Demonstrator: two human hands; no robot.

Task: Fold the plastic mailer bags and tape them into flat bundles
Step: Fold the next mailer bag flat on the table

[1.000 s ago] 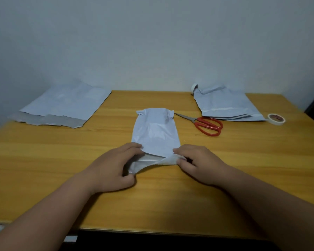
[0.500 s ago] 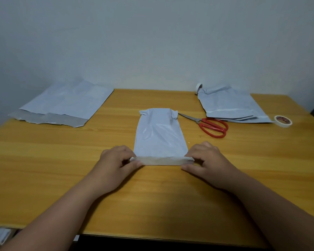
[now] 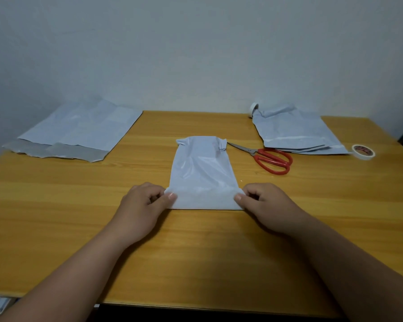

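Observation:
A white plastic mailer bag (image 3: 201,168), folded into a narrow strip, lies lengthwise in the middle of the wooden table (image 3: 56,205). Its near end is turned over into a flat fold. My left hand (image 3: 144,205) pinches the left corner of that fold, thumb on top and fingers curled. My right hand (image 3: 263,203) pinches the right corner the same way. A roll of tape (image 3: 363,152) lies at the far right.
Flat white mailer bags (image 3: 79,131) are stacked at the back left. More mailer bags (image 3: 293,131) lie at the back right, with a second tape roll (image 3: 253,109) behind them. Red-handled scissors (image 3: 268,158) lie right of the folded bag.
The bag's near end was loose and raised, then got turned over. The fold is now wider and flat, and both hands have shifted to pinch its corners.

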